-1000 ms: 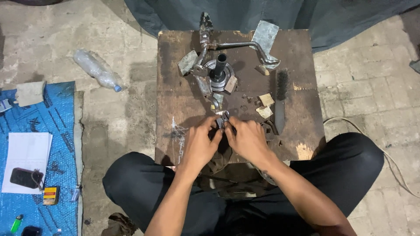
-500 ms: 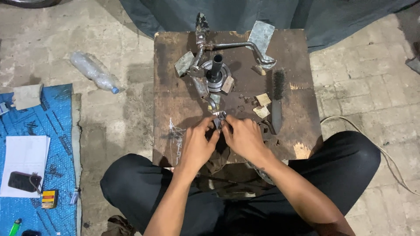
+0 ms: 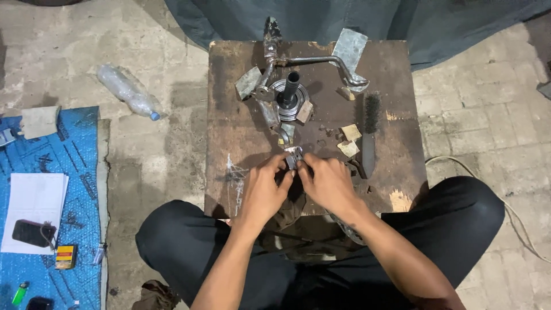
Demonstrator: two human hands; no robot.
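Two bare hands meet at the near middle of a worn wooden tabletop, both closed on one small metal part. The left hand curls its fingers round the part's left side, thumb toward the middle; the right hand pinches it from the right, its fingertips touching those of the left. Each grip is nearly closed, with only the small silvery piece between the fingers; most of the part is hidden, so its shape cannot be told.

Just beyond the hands lie two pale scraps of paper or card, and to their right a wire brush with dark bristles lies lengthwise, apart from the hands. Farther back stands a round metal hub with a dark shaft rising from its middle. A bent metal crank arm runs behind it, ending at a flat grey pedal plate near the far edge.

The person sits cross-legged in dark trousers at the near edge of the tabletop. On the concrete floor to the left lies a crushed clear plastic bottle. Farther left a blue mat carries a white sheet of paper, with a black phone resting on it.
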